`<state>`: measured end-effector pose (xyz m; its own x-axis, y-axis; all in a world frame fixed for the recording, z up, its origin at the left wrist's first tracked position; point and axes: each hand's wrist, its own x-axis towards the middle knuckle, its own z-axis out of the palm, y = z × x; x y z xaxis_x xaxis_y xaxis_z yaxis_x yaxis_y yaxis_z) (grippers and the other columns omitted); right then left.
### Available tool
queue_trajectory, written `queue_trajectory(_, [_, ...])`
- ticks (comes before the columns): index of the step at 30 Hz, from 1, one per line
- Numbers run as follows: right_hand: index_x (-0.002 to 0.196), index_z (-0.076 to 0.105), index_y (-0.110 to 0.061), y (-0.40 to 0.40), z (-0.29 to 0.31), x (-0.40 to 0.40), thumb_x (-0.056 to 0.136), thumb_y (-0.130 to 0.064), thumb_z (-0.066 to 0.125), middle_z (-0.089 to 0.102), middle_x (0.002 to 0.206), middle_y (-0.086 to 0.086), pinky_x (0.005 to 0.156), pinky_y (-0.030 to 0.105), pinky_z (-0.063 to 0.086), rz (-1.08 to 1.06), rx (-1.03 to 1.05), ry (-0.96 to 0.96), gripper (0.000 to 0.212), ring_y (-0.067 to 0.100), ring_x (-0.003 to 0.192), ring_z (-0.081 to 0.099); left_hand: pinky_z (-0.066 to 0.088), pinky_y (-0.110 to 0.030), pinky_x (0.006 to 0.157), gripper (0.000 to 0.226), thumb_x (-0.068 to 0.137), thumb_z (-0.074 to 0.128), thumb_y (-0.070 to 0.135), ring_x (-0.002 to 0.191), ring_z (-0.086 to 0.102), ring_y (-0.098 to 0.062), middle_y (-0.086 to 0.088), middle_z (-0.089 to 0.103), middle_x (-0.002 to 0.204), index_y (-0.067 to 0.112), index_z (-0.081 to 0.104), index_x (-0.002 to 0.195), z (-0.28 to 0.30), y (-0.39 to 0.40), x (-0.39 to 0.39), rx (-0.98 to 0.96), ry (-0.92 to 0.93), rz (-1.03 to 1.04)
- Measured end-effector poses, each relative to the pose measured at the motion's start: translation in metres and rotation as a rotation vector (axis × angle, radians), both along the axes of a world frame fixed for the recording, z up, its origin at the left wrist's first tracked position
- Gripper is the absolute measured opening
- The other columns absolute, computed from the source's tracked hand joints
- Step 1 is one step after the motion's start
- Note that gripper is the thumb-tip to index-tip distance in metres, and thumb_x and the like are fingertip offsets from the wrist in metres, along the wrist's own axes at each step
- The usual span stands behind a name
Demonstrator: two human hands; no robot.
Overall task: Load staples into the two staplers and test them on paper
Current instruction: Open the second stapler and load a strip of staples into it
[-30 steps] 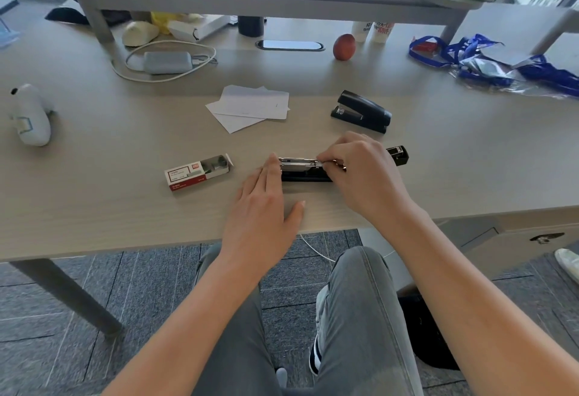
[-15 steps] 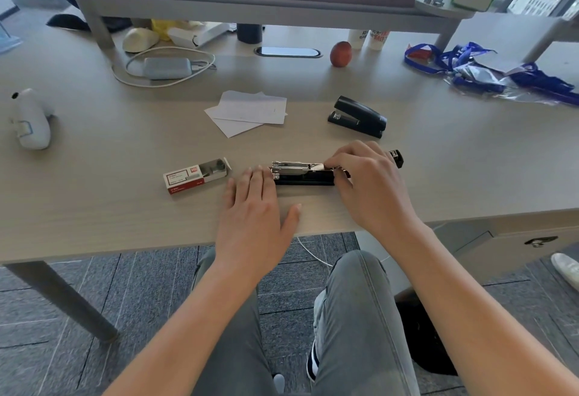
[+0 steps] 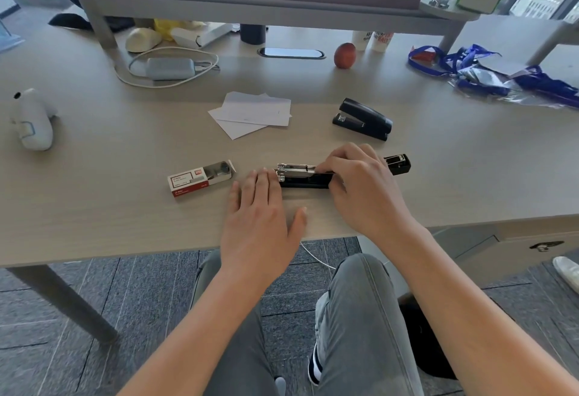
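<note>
A black stapler (image 3: 305,176) lies flat, folded wide open, near the desk's front edge, its metal magazine bare and its top cover stretched to the right. My right hand (image 3: 360,185) rests over its middle, fingertips pinched on the magazine rail; whether they hold a strip of staples is hidden. My left hand (image 3: 261,207) lies flat on the desk, fingertips touching the stapler's left end. A second black stapler (image 3: 363,118) sits closed farther back on the right. A red and white staple box (image 3: 200,178) lies open to the left. White paper sheets (image 3: 253,113) lie behind.
At the left edge of the wooden desk (image 3: 94,207) stands a white device (image 3: 33,120). A grey charger with cable (image 3: 169,67), an apple (image 3: 344,55) and blue lanyards (image 3: 488,73) sit at the back under a raised shelf.
My left hand has slid a little leftward along the stapler's left end and flattened. My right hand stays pinched over the magazine.
</note>
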<state>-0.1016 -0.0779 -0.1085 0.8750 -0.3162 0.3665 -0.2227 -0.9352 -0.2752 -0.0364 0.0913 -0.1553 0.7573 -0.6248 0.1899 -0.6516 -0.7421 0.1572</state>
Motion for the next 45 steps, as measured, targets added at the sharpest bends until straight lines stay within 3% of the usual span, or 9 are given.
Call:
queue_trajectory(17, [0.122,0.073,-0.028,0.02,-0.001,0.019,0.082,-0.005,0.04,0.067,0.119,-0.006,0.099,0.043,0.044,0.143,0.113,0.062,0.057,0.024,0.11,0.051,0.014,-0.049,0.124,0.082,0.098,0.02,0.06,0.152,0.019,-0.028,-0.014,0.03,0.162,0.002,0.025,0.156,-0.003,0.001,0.001,-0.037,0.001,-0.012])
queue_trajectory(21, [0.121,0.072,-0.017,0.019,-0.005,0.005,0.084,0.003,0.046,0.07,0.124,-0.003,0.105,0.034,0.045,0.168,0.192,-0.098,0.049,0.021,0.117,0.059,0.012,-0.047,0.125,0.083,0.098,0.019,0.061,0.153,0.018,-0.028,-0.015,0.028,0.163,0.003,0.019,0.157,-0.001,0.0,0.001,-0.047,-0.001,-0.007])
queue_trajectory(24, [0.107,0.075,-0.016,0.02,-0.008,-0.014,0.092,0.0,0.057,0.073,0.109,-0.007,0.095,0.023,0.048,0.05,0.283,-0.296,0.029,0.01,0.104,0.064,0.015,-0.046,0.124,0.086,0.097,0.029,0.061,0.151,0.022,-0.027,-0.013,0.032,0.161,0.005,0.006,0.158,0.0,0.0,-0.001,-0.119,0.021,-0.007])
queue_trajectory(27, [0.096,0.074,-0.021,0.02,-0.008,-0.033,0.095,-0.011,0.063,0.073,0.093,-0.007,0.074,0.025,0.055,-0.214,0.57,-0.401,0.014,0.005,0.078,0.067,0.016,-0.047,0.124,0.089,0.095,0.038,0.059,0.151,0.021,-0.025,-0.009,0.026,0.163,0.019,-0.009,0.159,0.002,0.0,0.001,-0.191,0.064,-0.028])
queue_trajectory(29, [0.102,0.069,-0.016,0.012,-0.008,-0.039,0.096,-0.014,0.064,0.072,0.098,0.004,0.061,0.03,0.059,-0.388,0.964,-0.44,0.008,0.009,0.069,0.07,0.014,-0.049,0.124,0.087,0.095,0.041,0.058,0.152,0.019,-0.026,-0.009,0.022,0.164,0.028,-0.011,0.159,0.004,-0.003,0.002,-0.201,0.085,-0.039])
queue_trajectory(31, [0.114,0.062,-0.005,0.003,-0.005,-0.04,0.096,-0.012,0.066,0.067,0.102,0.01,0.054,0.027,0.059,-0.451,1.418,-0.492,0.019,0.014,0.067,0.073,0.013,-0.052,0.123,0.082,0.095,0.04,0.058,0.152,0.02,-0.027,-0.009,0.02,0.165,0.035,-0.006,0.158,0.006,-0.007,0.002,-0.184,0.096,-0.042])
queue_trajectory(33, [0.119,0.058,0.003,-0.005,-0.002,-0.037,0.096,-0.011,0.067,0.063,0.096,0.012,0.053,0.026,0.06,-0.441,1.636,-0.536,0.028,0.02,0.068,0.074,0.013,-0.056,0.122,0.076,0.096,0.038,0.058,0.151,0.02,-0.029,-0.009,0.021,0.165,0.036,0.002,0.159,0.007,-0.01,-0.001,-0.15,0.09,-0.038])
queue_trajectory(39, [0.094,0.068,-0.021,-0.017,-0.004,-0.014,0.095,-0.021,0.07,0.072,0.088,-0.001,0.046,0.024,0.048,-0.384,1.418,-0.46,0.002,0.008,0.058,0.063,0.015,-0.057,0.121,0.07,0.097,0.04,0.054,0.148,0.024,-0.03,-0.01,0.028,0.162,0.031,0.016,0.159,0.008,-0.014,-0.002,-0.161,0.071,-0.015])
queue_trajectory(45, [0.107,0.074,-0.027,-0.019,-0.006,0.005,0.086,-0.03,0.077,0.076,0.095,-0.013,0.079,0.031,0.054,-0.123,0.814,-0.366,0.022,0.003,0.091,0.07,0.015,-0.054,0.122,0.083,0.097,0.038,0.055,0.15,0.023,-0.027,-0.008,0.031,0.162,0.021,-0.004,0.159,0.004,-0.014,-0.003,-0.167,0.045,-0.016])
